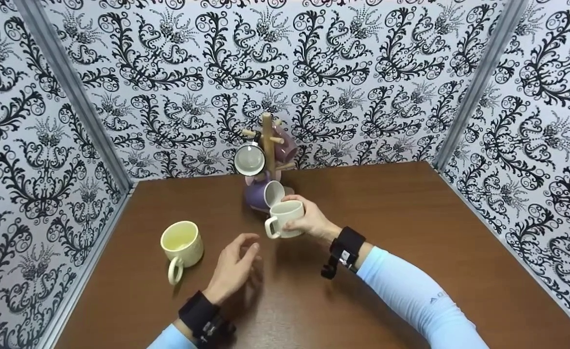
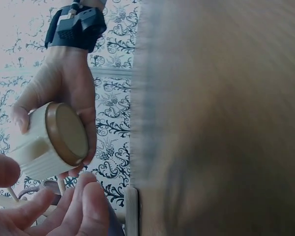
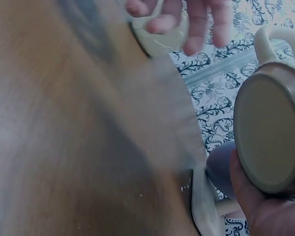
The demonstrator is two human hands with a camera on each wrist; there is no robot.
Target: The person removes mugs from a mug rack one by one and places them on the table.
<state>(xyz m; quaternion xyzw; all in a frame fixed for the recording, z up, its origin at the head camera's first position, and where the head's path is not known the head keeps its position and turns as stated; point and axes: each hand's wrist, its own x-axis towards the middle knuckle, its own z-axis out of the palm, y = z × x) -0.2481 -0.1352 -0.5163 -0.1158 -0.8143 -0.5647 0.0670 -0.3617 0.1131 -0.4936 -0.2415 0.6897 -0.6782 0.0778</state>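
Right hand (image 3: 270, 214) grips white mug (image 3: 268, 132), base showing; left hand (image 3: 196, 22) up top, overlapping yellowish mug (image 3: 160, 42); purplish mug (image 3: 219, 166) partly hidden.

We find a staged booth, closer to a lab set-up than a home. We note scroll-patterned panels (image 1: 343, 58) on three sides, grey metal posts (image 1: 71, 87) at the corners, a brown counter (image 1: 387, 208) between, and wrist-strapped devices (image 1: 345, 252). Mugs (image 1: 281, 218) on a wooden stand (image 1: 267, 145) and beside it lend domestic dressing.
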